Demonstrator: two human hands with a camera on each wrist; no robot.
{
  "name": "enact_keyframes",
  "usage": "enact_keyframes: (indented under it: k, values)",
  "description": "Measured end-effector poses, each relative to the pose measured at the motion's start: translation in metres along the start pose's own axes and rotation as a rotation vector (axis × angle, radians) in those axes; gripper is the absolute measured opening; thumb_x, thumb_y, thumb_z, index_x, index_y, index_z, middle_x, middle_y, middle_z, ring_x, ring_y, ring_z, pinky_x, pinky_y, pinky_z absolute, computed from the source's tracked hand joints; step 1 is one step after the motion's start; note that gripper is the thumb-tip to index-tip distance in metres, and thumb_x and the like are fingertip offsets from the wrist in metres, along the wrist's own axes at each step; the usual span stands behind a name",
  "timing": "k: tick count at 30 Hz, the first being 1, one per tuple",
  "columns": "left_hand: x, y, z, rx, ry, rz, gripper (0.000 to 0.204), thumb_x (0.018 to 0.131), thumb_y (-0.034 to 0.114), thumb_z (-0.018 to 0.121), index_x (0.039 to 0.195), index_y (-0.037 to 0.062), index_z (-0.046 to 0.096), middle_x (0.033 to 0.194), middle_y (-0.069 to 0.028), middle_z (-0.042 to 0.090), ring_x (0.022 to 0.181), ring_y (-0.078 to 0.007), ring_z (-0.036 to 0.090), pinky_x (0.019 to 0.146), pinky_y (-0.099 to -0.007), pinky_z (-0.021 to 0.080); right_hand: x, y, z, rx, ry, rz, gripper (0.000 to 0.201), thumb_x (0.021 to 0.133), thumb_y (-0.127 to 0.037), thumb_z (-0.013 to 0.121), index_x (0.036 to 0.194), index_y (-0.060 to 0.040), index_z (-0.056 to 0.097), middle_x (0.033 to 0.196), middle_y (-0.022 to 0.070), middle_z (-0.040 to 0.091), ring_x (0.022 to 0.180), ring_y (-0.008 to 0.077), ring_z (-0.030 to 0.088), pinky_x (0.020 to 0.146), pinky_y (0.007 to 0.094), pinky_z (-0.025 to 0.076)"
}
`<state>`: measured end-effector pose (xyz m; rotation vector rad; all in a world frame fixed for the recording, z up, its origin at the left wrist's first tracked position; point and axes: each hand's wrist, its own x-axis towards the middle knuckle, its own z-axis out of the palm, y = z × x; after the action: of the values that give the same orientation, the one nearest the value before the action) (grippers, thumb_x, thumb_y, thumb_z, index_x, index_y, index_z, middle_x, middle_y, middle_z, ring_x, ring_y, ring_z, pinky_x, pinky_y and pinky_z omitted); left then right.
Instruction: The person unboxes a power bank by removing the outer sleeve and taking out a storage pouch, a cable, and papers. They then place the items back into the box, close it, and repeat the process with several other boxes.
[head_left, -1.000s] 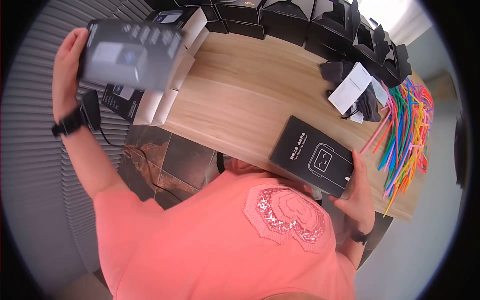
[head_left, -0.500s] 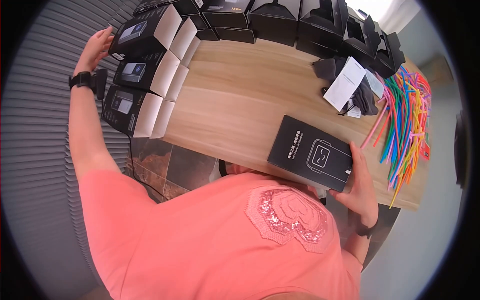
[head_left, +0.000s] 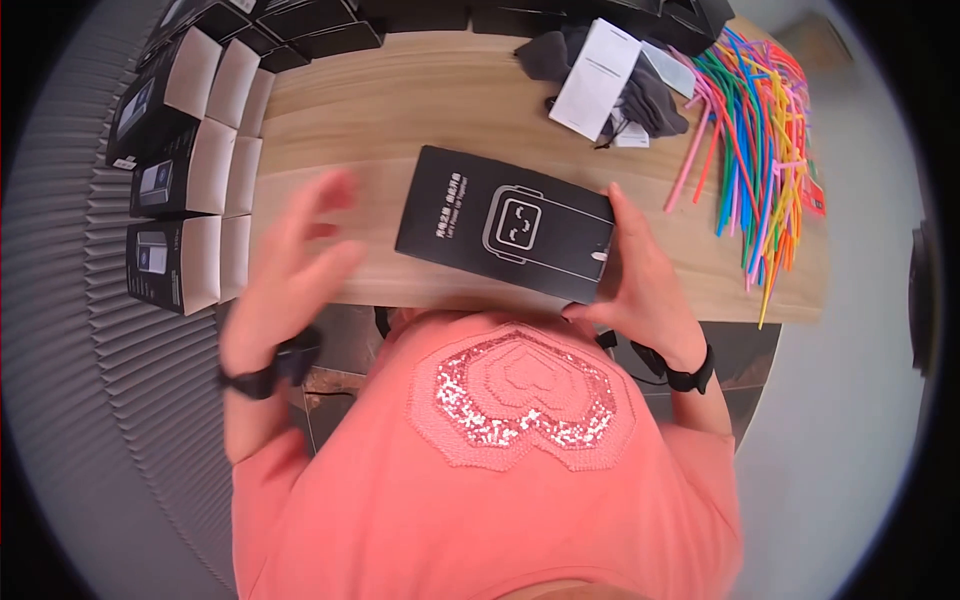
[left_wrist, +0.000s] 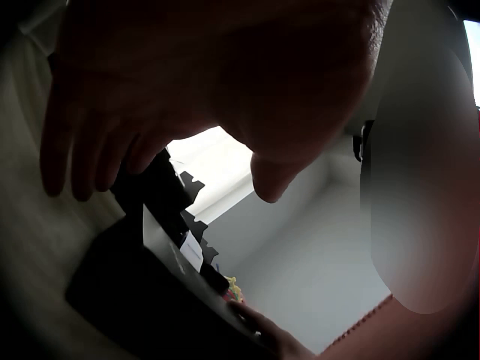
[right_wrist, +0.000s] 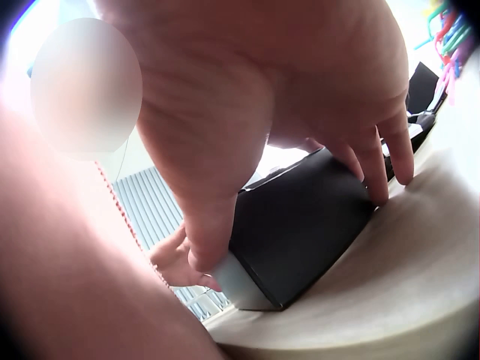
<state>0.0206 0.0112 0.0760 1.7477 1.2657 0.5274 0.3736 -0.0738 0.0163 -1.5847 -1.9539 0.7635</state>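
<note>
Box (head_left: 505,225), black with a white line drawing of a smiling device, lies printed face up on the worktop (head_left: 340,110), close to the front edge and slightly skewed. From my remote station I read the hands as follows. Right hand (head_left: 645,275): curled round the box's right end, thumb on the near side, fingers along the far side; the right wrist view confirms this grip. Left hand (head_left: 285,265): fingers loosely spread, thumb apart, holding nothing, near the box's left end but not touching it; I note some blur on it in the head view.

Surroundings: at the left, a cluster of black boxes with pale flaps (head_left: 165,265); more black boxes along the back (head_left: 420,15). Beyond the held box, I log dark grey cloth (head_left: 655,100) with white paper (head_left: 597,80) on top, and just right of that, a heap of coloured strips (head_left: 755,150)
</note>
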Motion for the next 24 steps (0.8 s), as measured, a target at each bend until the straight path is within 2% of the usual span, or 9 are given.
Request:
enact_keyframes:
  k: [3,7,11,13,16,20,22,23,24]
  values:
    - [0.025,-0.011,0.057,-0.082,-0.113,-0.032,0.068,0.082,0.032,0.079,0.133,-0.001,0.048,0.126,-0.0172,0.059,0.116,-0.0281,0.058,0.093,-0.0402,0.048,-0.002,-0.001,0.01,-0.056,0.053,-0.028,0.132,0.05,-0.029,0.097,0.154,0.0006,0.021,0.143,0.0263,0.045,0.129,0.0437,0.048,0.107,0.0446,0.042]
    - [0.038,-0.011,0.085,0.249,0.188,0.015,0.064,0.077,0.027,0.085,0.117,-0.0038,0.047,0.112,-0.0221,0.058,0.101,-0.0312,0.059,0.087,-0.0414,0.048,-0.003,0.004,0.019,-0.045,0.132,-0.09,0.133,0.05,-0.035,0.097,0.154,0.0016,0.021,0.14,0.0271,0.046,0.125,0.0441,0.05,0.106,0.0463,0.043]
    - [0.041,-0.029,0.074,-0.025,0.1,0.037,0.084,0.07,0.027,0.09,0.132,-0.0052,0.042,0.122,-0.0232,0.054,0.108,-0.038,0.057,0.093,-0.0423,0.047,-0.004,0.008,0.022,-0.062,0.156,-0.114,0.133,0.052,-0.041,0.096,0.154,0.0014,0.021,0.139,0.0267,0.046,0.125,0.0433,0.05,0.105,0.0469,0.043]
    - [0.043,-0.023,0.07,0.416,0.057,0.434,0.103,0.067,0.025,0.091,0.146,-0.005,0.032,0.132,-0.0237,0.049,0.119,-0.0399,0.052,0.101,-0.0434,0.043,-0.003,0.008,0.023,-0.064,0.163,-0.113,0.133,0.053,-0.041,0.095,0.154,0.0012,0.021,0.139,0.0267,0.046,0.125,0.0433,0.05,0.105,0.0469,0.043]
    - [0.051,-0.036,0.066,0.369,-0.027,0.371,0.116,0.069,0.038,0.088,0.155,-0.0008,0.02,0.144,-0.0232,0.042,0.133,-0.039,0.043,0.111,-0.0421,0.035,-0.004,0.01,0.025,-0.072,0.186,-0.127,0.133,0.054,-0.041,0.095,0.154,0.0013,0.02,0.138,0.0269,0.047,0.124,0.0433,0.051,0.104,0.0471,0.044]
    - [0.049,-0.041,0.064,0.341,-0.036,0.423,0.116,0.071,0.048,0.083,0.155,-0.0026,0.02,0.145,-0.023,0.041,0.132,-0.0389,0.044,0.112,-0.0412,0.034,-0.007,0.012,0.03,-0.045,0.209,-0.108,0.134,0.054,-0.04,0.095,0.154,0.0025,0.017,0.137,0.0274,0.047,0.122,0.0431,0.052,0.103,0.0474,0.044]
    - [0.048,-0.037,0.064,0.345,-0.003,0.501,0.096,0.083,0.035,0.077,0.152,-0.005,0.023,0.139,-0.0273,0.045,0.126,-0.0428,0.047,0.109,-0.0434,0.038,-0.007,0.013,0.032,-0.054,0.226,-0.112,0.136,0.053,-0.041,0.096,0.154,0.0029,0.017,0.138,0.0266,0.047,0.123,0.0429,0.052,0.103,0.0467,0.044]
    - [0.045,-0.071,0.067,0.345,0.0,0.501,0.096,0.083,0.035,0.077,0.152,-0.005,0.023,0.139,-0.0273,0.045,0.126,-0.0428,0.047,0.109,-0.0434,0.038,-0.008,0.013,0.032,-0.064,0.24,-0.115,0.138,0.051,-0.041,0.097,0.155,0.0033,0.017,0.139,0.0258,0.047,0.124,0.0426,0.052,0.103,0.046,0.044]
    - [0.041,-0.134,0.071,0.436,-0.043,0.252,0.081,0.092,0.034,0.067,0.151,-0.0056,0.027,0.139,-0.0257,0.048,0.126,-0.0397,0.048,0.11,-0.0411,0.037,-0.008,0.012,0.032,-0.065,0.24,-0.118,0.138,0.051,-0.041,0.097,0.155,0.0033,0.017,0.139,0.0258,0.047,0.124,0.0426,0.052,0.103,0.046,0.044]
